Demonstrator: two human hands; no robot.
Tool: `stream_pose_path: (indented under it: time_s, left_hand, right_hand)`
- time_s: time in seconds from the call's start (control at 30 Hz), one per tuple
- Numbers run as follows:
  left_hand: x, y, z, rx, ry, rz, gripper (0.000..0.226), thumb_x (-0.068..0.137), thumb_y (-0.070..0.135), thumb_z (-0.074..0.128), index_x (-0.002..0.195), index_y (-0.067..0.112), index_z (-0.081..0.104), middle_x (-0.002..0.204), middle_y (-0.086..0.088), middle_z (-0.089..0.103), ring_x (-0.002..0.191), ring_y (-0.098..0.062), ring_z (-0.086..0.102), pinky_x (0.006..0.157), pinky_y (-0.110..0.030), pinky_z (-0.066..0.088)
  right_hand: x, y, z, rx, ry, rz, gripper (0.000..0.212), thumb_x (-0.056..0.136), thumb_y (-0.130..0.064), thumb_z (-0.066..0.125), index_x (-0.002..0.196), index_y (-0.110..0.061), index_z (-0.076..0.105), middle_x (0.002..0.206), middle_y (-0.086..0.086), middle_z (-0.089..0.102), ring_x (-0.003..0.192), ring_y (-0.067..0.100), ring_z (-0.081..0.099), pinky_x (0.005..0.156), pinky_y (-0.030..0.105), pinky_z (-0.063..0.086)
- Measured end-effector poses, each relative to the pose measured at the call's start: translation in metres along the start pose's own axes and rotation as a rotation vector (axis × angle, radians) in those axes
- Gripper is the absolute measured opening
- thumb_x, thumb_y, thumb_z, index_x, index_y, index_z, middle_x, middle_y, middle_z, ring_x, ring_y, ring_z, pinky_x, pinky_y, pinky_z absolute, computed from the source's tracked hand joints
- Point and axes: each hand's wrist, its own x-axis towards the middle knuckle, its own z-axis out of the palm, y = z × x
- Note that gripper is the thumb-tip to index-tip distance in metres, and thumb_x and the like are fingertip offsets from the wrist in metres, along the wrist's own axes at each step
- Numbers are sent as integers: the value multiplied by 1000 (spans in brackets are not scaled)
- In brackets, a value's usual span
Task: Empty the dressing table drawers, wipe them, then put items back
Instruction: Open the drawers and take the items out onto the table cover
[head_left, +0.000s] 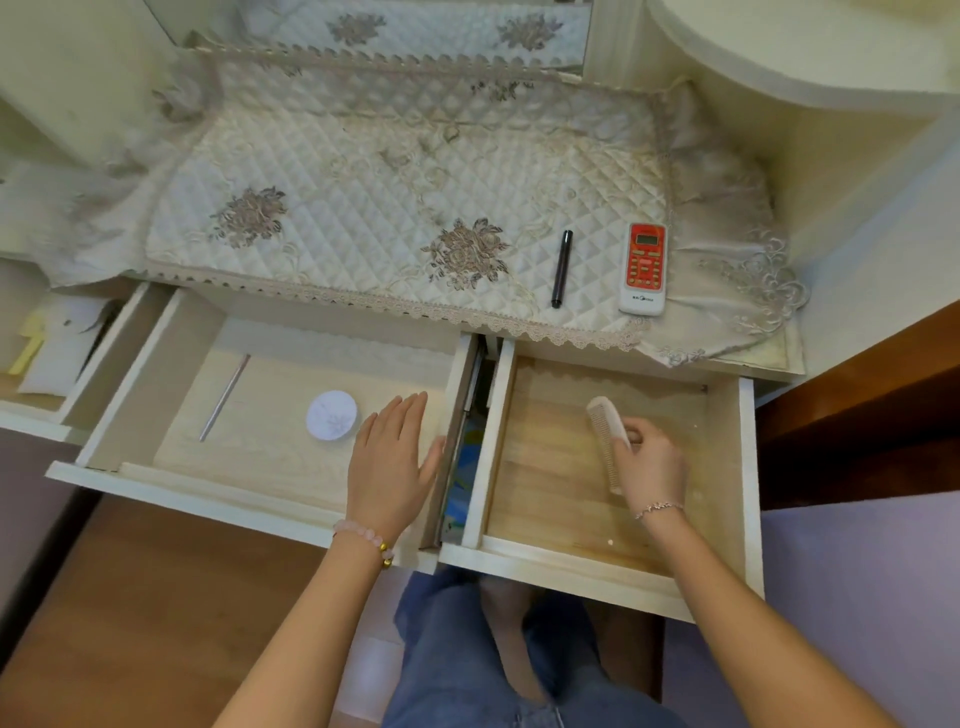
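Two pale wooden drawers stand pulled out below the dressing table. In the left drawer (130, 395) lie a thin silver stick (224, 397) and a round white lid (332, 415). My left hand (392, 462) hovers flat over that drawer's right side, fingers straight, holding nothing. In the right drawer (748, 467) my right hand (652, 467) pinches a beige comb (602, 421), which lies tilted near the drawer's bottom. On the quilted table cover (363, 208) lie a black pen (562, 267) and a red and white remote control (644, 267).
A third drawer (31, 410) at the far left holds a white pouch and a yellow item. A mirror (415, 26) stands behind the table. A brown wooden panel (857, 405) is at the right. My legs in jeans are below the drawers.
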Motion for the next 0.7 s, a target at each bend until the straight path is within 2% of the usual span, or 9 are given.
stream_pose_path:
  time_s: [0.07, 0.2, 0.33, 0.47, 0.6, 0.7]
  left_hand:
    - [3, -18, -6, -5, 12, -3, 55, 90, 41, 36, 129, 5, 52, 124, -13, 60, 117, -31, 55, 97, -45, 42]
    - [10, -63, -19, -12, 26, 18, 55, 90, 41, 37, 127, 4, 54, 122, -12, 62, 114, -30, 58, 95, -45, 44]
    - [17, -117, -33, -37, 24, 43, 55, 89, 41, 37, 123, 4, 57, 118, -13, 64, 110, -31, 60, 91, -45, 46]
    - [27, -175, -37, -52, -43, 42, 58, 88, 44, 33, 125, 5, 56, 120, -12, 62, 113, -30, 58, 93, -42, 44]
    - [36, -213, -32, -97, -119, 56, 60, 87, 45, 34, 123, 4, 57, 119, -12, 63, 109, -31, 60, 91, -40, 45]
    - [40, -227, -24, -166, -191, 3, 53, 90, 40, 46, 130, 5, 51, 129, -12, 57, 118, -29, 53, 97, -38, 40]
  right_hand:
    - [-5, -22, 5, 113, 10, 37, 23, 85, -14, 57, 106, -16, 66, 98, 2, 71, 85, 23, 64, 68, 25, 44]
    - [-14, -60, 25, 281, -11, 98, 20, 83, -14, 60, 101, -19, 67, 92, -1, 70, 82, 17, 64, 75, 32, 52]
    - [-30, -101, 53, 379, -15, 143, 21, 85, -12, 61, 105, -14, 65, 91, 0, 67, 79, 13, 61, 73, 28, 50]
    - [-45, -136, 83, 479, -15, 210, 25, 85, -10, 62, 111, -10, 63, 88, -2, 65, 81, 14, 62, 74, 27, 51]
    - [-54, -156, 111, 564, -28, 294, 23, 84, -10, 63, 108, -11, 64, 90, 0, 68, 88, 20, 65, 81, 35, 53]
    - [-59, -165, 130, 592, -41, 326, 25, 84, -9, 64, 108, -12, 63, 96, 4, 68, 89, 19, 65, 83, 34, 52]
